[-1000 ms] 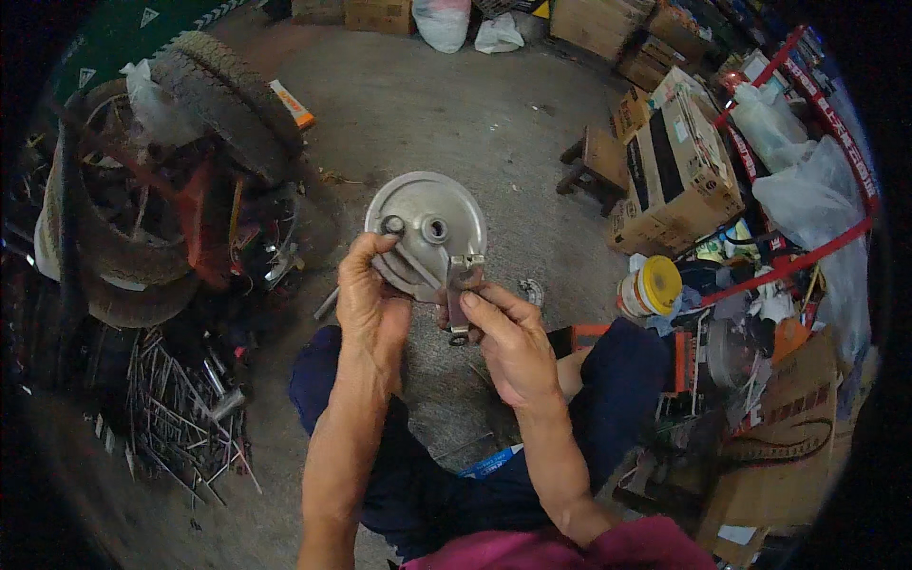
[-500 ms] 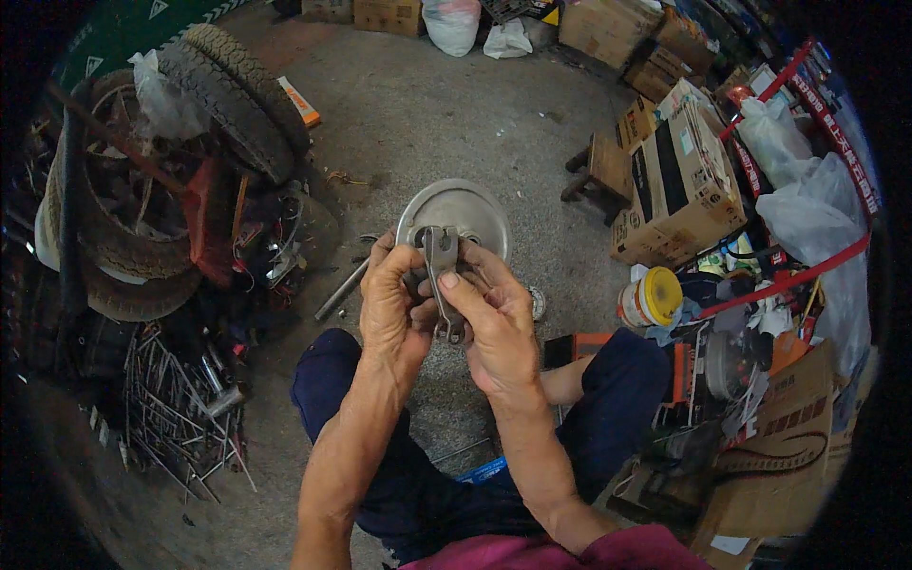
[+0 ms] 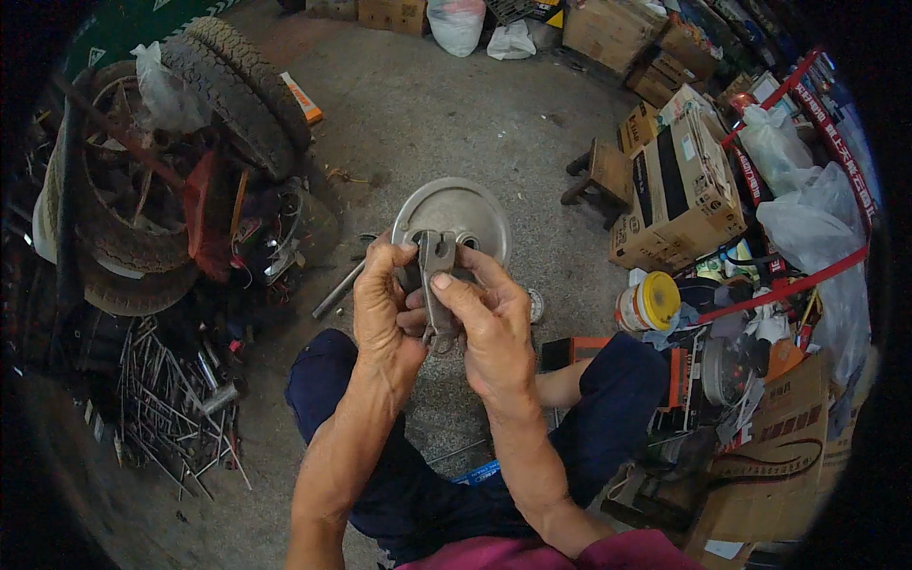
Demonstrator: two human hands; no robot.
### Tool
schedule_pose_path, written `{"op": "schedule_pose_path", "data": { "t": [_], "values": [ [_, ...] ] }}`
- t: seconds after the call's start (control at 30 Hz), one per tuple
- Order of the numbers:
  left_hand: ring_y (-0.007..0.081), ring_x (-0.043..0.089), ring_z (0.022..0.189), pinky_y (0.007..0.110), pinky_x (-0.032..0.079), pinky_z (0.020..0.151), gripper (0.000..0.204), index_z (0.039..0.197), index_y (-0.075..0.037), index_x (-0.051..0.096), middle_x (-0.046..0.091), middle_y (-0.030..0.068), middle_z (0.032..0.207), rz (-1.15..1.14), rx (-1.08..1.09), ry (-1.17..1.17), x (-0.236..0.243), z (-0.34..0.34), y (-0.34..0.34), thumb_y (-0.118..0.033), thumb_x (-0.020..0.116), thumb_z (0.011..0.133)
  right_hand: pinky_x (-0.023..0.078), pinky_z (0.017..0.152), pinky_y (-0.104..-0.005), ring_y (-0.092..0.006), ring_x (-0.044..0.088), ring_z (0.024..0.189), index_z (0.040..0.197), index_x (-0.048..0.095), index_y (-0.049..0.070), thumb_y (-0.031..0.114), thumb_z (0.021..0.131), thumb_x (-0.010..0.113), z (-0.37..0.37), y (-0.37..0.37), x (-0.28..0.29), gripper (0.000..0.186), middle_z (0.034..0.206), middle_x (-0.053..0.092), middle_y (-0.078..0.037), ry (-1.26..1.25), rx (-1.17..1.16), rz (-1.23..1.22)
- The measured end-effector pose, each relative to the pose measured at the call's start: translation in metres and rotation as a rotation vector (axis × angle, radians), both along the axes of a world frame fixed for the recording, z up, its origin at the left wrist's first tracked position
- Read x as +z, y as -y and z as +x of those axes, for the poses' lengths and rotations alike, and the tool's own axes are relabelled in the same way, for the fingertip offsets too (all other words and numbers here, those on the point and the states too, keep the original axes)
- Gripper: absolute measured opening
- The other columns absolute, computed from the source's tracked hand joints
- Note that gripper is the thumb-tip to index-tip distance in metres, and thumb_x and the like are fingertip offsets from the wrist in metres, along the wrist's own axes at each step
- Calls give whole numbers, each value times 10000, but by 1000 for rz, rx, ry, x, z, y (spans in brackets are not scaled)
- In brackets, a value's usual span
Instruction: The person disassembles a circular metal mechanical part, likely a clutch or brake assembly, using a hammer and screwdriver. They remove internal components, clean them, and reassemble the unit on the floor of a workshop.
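Both hands meet in the head view, in front of the person's chest and above the knees. The left hand [image 3: 385, 309] curls its fingers about the edge of a round grey metal hub plate [image 3: 456, 214], which stands tilted behind the fingers, over the concrete floor [image 3: 446, 104]. The right hand [image 3: 489, 328] pinches a flat grey metal lever arm [image 3: 435, 285] between thumb and fingers, held upright against the plate's face.

Compared with a second ago, the plate has been lifted and turned: its open, hollow side with the centre hub no longer shows, and the lever now stands in front of it. Half a second ago the grip was nearly as now, only a little higher. Old black tyres [image 3: 228, 95] lie to the left, and a yellow-lidded tin [image 3: 648, 302] to the right.
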State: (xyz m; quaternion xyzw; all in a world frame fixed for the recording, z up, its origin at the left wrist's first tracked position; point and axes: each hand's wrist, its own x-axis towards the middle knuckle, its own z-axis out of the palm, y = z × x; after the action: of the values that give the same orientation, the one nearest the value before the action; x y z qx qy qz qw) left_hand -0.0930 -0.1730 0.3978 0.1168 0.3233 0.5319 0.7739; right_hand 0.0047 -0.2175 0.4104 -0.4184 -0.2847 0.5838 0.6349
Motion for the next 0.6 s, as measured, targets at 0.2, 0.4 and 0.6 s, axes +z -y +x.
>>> {"op": "schedule_pose_path", "data": {
  "t": [0.2,0.4,0.6],
  "values": [
    [45,469,471,166,334,352,210,953,-84,614,602,-10,703,-30,16,20,-5,6,-1,-257,618,834,548,685,-253,-127,671,840,1197,572,-56,99,899,637,-1,1,0,343,1025,683,-132,196,-66,23],
    [117,584,697,230,458,530,125,904,-125,585,624,-5,847,-79,-17,52,-11,3,-3,-192,637,812,543,700,-264,-153,682,825,1181,587,-46,108,901,632,10,10,11,323,958,695,-112,131,-45,-23],
    [214,580,1003,407,416,961,251,1004,-79,627,655,34,990,-25,54,145,-18,-1,-8,-242,641,813,554,713,-384,-264,677,779,1106,587,-20,234,914,592,48,31,20,318,903,677,-141,-37,-82,-38]
  ]
}}
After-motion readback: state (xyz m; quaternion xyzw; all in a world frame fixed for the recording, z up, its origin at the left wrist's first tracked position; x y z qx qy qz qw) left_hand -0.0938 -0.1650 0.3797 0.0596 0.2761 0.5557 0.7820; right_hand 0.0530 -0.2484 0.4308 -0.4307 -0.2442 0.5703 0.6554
